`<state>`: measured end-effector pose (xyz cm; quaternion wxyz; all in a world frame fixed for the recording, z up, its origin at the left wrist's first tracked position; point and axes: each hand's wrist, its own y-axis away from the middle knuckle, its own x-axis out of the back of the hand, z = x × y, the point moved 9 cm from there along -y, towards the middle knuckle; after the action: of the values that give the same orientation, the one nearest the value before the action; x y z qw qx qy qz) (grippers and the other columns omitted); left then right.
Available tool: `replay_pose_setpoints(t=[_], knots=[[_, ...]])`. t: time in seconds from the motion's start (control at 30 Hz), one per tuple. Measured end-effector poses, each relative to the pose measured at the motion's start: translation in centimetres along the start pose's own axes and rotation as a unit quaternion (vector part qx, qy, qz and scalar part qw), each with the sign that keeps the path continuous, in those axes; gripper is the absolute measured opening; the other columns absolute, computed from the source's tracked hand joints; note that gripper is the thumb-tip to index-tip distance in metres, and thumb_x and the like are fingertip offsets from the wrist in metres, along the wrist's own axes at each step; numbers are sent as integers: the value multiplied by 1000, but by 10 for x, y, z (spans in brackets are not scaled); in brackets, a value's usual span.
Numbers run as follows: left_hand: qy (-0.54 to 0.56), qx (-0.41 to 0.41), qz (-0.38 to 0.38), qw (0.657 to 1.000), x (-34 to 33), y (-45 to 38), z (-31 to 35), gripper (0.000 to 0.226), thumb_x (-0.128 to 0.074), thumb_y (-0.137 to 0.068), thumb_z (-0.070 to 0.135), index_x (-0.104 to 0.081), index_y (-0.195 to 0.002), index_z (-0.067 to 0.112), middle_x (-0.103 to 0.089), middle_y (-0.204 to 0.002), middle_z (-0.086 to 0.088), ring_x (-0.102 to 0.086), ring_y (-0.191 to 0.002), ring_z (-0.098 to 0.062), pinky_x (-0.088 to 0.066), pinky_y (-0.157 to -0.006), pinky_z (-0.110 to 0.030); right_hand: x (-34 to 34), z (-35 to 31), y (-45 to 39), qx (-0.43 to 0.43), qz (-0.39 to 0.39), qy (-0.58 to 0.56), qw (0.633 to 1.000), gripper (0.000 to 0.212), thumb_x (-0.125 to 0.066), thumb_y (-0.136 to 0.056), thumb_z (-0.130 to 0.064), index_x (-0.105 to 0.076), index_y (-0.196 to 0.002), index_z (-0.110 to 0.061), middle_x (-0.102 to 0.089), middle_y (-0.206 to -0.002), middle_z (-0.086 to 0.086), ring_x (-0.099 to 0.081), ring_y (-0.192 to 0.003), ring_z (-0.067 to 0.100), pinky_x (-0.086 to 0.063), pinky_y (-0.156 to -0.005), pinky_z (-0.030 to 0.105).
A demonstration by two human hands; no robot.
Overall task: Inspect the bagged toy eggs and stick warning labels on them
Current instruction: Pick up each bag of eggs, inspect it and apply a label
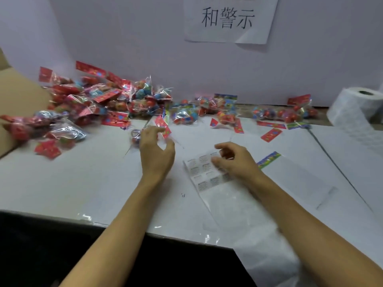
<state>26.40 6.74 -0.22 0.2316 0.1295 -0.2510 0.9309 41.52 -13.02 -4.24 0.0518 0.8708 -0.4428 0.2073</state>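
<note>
Head view: bench, seen from the near edge.
Left hand (pixel 156 149): fingers curled, seemingly pinching a blurred bag (pixel 160 126).
Right hand (pixel 233 160): fingertips pinching at the label sheet (pixel 204 169).
Relation: bag lies left of the sheet, toward the far edge.

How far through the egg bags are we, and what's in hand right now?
Done: cannot tell; a few bags lie apart at the far right, but any labels on them are too small to see. In hand: the left hand is at a blurred bag, though its grip is unclear; the right hand picks at the label sheet. Left: the big pile far left appears still waiting.
</note>
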Motion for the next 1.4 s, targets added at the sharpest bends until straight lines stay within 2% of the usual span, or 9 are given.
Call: replay_pose_setpoints(t=[0.13, 0.23, 0.43, 0.63, 0.93, 1.07, 1.17, 1.3, 1.4], knots=[[-214, -6, -30, 976, -4, -32, -11, 62, -65, -93, 9, -49, -152, 19, -30, -165, -12, -20, -154, -34, -24, -124, -53, 13, 10, -3, -30, 12, -61, 998, 35, -82, -83, -17, -67, -114, -25, -58, -86, -7, -61, -67, -8, -52, -66, 12], [-284, 13, -73, 956, -8, -37, -35, 60, -57, -96, 9, -44, -154, 20, -36, -163, -11, -17, -154, -38, -22, -123, -52, 9, 10, 0, -27, 6, -63, 998, 35, -81, -84, -22, -65, -115, -30, -61, -89, -7, -64, -79, 0, -56, -73, 19], [-267, -16, -49, 962, -3, -23, -35, 45, -58, -96, 1, -63, -139, 14, -55, -146, -13, -33, -142, -36, -32, -113, -48, 7, 6, 3, -19, 17, -88, 996, 42, -77, -89, -29, -58, -126, -27, -71, -95, -1, -69, -96, 13, -54, -86, 27], [-170, -30, 26, 985, 15, -22, -24, 42, -56, -96, -4, -66, -135, 9, -70, -121, -20, -53, -120, -41, -47, -101, -52, 4, 4, 6, -12, 16, -73, 997, 43, -80, -86, -26, -59, -123, -29, -70, -95, -4, -64, -84, 4, -49, -70, 13], [-57, -138, 117, 982, 29, -14, 6, 29, -54, -94, -15, -66, -120, -9, -66, -112, -29, -59, -102, -45, -49, -79, -42, 2, 1, 5, -12, 0, -63, 998, 45, -78, -87, -36, -58, -127, -29, -70, -99, -7, -64, -92, 5, -46, -73, 11], [137, -90, 17, 986, 9, -9, 17, 21, -51, -100, -10, -66, -109, 2, -67, -108, -20, -64, -98, -37, -59, -75, -41, 8, -8, 7, -2, 26, -59, 998, 40, -70, -91, -45, -61, -126, -28, -67, -104, -12, -62, -103, 4, -52, -86, 22], [322, 39, -131, 937, -22, 0, 19, 34, -51, -100, -10, -70, -108, 17, -76, -103, -6, -73, -93, -27, -64, -74, -38, 15, -22, 11, 21, 49, -126, 991, 40, -66, -89, -55, -64, -121, -31, -69, -112, -12, -63, -107, 3, -55, -93, 31], [319, 107, -298, 893, -56, 20, 31, 38, -52, -98, -9, -76, -105, 19, -76, -107, -12, -72, -105, -36, -64, -74, -43, 11, -33, 18, 16, 19, -198, 980, 47, -61, -85, -59, -68, -116, -24, -76, -99, -5, -70, -87, 9, -53, -68, 21], [292, 166, -339, 879, -71, 29, 30, 26, -51, -99, 20, -70, -117, 19, -72, -119, -14, -68, -112, -37, -64, -78, -48, 9, -31, 19, 3, 14, -200, 980, 39, -62, -85, -56, -74, -99, -21, -73, -85, -5, -65, -74, 9, -51, -63, 24]])
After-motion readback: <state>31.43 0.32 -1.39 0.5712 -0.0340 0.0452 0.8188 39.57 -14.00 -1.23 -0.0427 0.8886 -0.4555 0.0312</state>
